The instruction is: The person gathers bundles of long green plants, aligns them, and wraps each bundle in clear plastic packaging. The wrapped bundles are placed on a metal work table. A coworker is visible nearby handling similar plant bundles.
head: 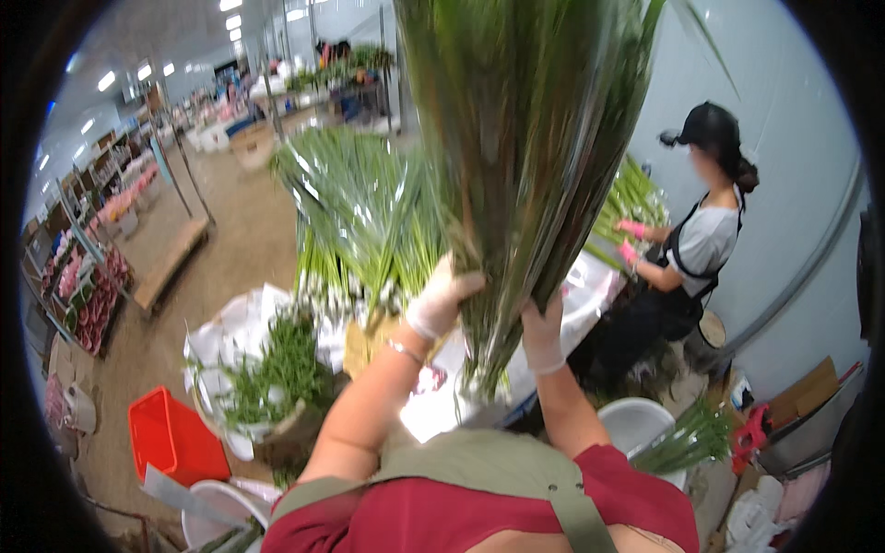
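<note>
A tall bundle of long green leaves in clear plastic wrap (511,193) stands upright before me, its top blurred and cut off by the picture's edge. My left hand (442,294), in a thin white glove, grips its lower left side. From the right, my gloved right hand (544,335) holds the lower part, its fingers partly hidden behind the leaves. The cut stem ends (480,387) hang close to my apron (477,456). Behind the bundle, more wrapped leafy stems (359,200) lie spread on the table, their pale ends towards me.
A co-worker (705,214) with pink gloves handles green stems (632,200) at the right. To the left are a paper-lined basket of green sprigs (276,373) and a red bin (173,435). A white tub (636,422) stands at the lower right, beside a wrapped bunch (691,435).
</note>
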{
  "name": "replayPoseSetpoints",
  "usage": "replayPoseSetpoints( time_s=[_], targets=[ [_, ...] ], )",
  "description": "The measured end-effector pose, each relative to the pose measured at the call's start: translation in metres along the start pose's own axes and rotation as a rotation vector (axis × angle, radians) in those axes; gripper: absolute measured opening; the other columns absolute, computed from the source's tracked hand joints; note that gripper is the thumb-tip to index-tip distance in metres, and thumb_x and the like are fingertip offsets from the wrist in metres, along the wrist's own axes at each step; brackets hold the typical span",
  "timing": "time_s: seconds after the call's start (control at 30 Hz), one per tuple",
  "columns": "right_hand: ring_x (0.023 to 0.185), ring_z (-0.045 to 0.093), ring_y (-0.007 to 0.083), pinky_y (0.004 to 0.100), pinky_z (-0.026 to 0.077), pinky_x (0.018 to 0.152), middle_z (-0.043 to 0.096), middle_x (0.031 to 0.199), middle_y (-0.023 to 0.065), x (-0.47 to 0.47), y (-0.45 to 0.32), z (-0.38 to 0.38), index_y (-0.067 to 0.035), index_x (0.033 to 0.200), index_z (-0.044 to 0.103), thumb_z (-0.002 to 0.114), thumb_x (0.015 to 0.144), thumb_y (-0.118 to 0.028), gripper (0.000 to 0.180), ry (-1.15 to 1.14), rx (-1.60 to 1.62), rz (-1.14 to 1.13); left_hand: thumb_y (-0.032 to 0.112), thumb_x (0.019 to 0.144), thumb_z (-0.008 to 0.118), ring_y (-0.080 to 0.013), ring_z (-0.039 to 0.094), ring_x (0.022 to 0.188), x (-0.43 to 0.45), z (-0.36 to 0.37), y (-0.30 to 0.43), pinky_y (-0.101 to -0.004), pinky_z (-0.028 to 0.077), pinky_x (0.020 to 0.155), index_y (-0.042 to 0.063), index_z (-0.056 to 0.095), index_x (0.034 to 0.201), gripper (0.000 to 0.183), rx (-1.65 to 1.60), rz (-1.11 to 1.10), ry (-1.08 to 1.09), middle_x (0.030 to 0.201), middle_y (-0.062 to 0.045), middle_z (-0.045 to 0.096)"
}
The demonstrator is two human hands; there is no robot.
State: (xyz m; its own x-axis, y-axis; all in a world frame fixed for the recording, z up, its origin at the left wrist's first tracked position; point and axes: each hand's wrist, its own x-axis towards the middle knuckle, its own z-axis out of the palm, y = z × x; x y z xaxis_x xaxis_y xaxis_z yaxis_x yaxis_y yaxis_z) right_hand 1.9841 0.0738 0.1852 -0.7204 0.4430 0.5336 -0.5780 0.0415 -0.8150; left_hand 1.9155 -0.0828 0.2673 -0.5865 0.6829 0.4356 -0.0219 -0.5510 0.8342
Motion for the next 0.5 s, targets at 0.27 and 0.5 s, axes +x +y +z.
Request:
replayPoseSetpoints(
  time_s=[0.27, 0.5],
  targets=[
    [0.119, 0.051, 0.0286, 0.0353, 0.039, 0.1, 0.048, 0.132, 0.0192, 0.003, -0.01, 0.021, 0.004, 0.138, 0.029, 0.062, 0.084, -0.019, 0.067, -0.119, -0.204, -0.36, 0.028, 0.084, 0.069, -0.0188, 0.043, 0.121, 0.014, -0.009, -0.031, -0.0333, 0.032, 0.105, 0.005, 0.034, 0.139, 0.068, -0.04, 0.168, 0.134, 0.132, -0.007, 0.047],
    [0.108, 0.053, 0.0449, 0.0454, 0.047, 0.085, 0.045, 0.126, 0.027, 0.003, -0.014, 0.03, 0.001, 0.141, 0.022, 0.069, 0.079, -0.034, 0.084, -0.099, -0.548, -0.354, 0.02, 0.087, 0.065, -0.0209, 0.04, 0.125, 0.015, -0.005, -0.04, -0.0328, 0.03, 0.108, 0.001, 0.023, 0.144, 0.074, 0.038, 0.207, 0.103, 0.138, -0.011, 0.042]
  ],
)
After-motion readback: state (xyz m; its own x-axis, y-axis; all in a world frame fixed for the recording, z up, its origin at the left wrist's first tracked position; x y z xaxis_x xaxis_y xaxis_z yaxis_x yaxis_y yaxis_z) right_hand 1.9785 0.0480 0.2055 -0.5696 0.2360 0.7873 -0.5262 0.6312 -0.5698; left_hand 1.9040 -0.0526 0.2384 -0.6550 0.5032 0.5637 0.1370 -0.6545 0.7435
